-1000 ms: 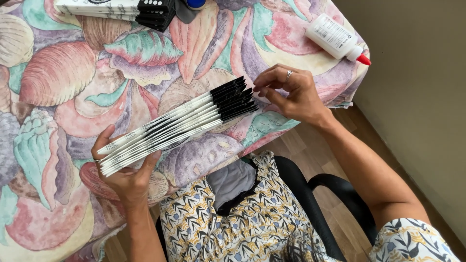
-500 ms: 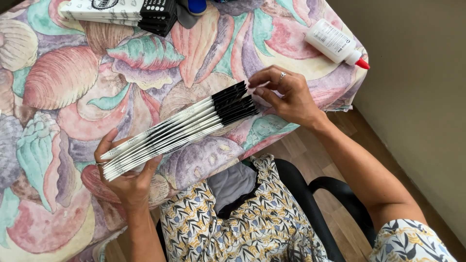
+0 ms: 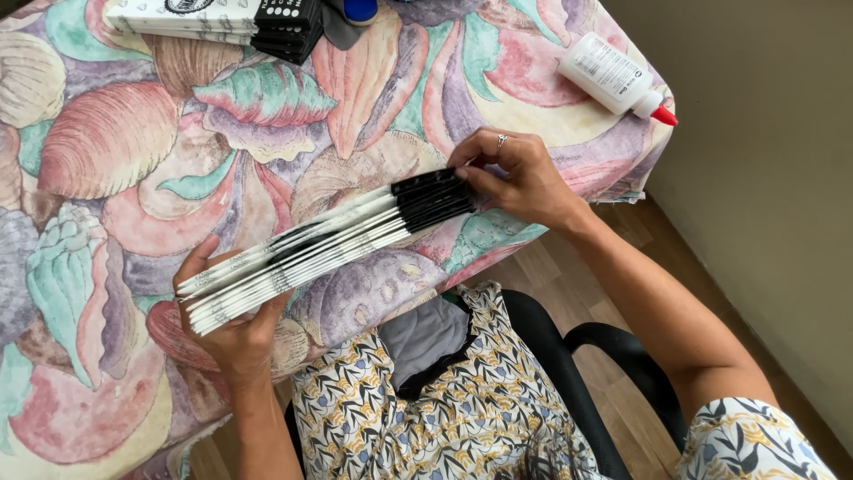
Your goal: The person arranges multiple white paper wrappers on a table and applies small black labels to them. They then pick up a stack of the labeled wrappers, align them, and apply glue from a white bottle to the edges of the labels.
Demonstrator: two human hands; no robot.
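Note:
A long stack of thin white folded sheets with black ends lies edge-on across the near part of the table. My left hand grips the stack's white end from below, fingers curled around it. My right hand, with a ring on one finger, pinches and presses the black end of the same stack. Both hands hold the stack just above the shell-patterned tablecloth.
A white glue bottle with a red cap lies at the table's right corner. Another pile of white and black folded sheets sits at the far edge beside a blue cap. A black chair arm is below, over wooden floor.
My right hand has shifted along the black end, fingers now pressing its top edge. The stack has stayed almost in place, with my left hand still gripping the white end.

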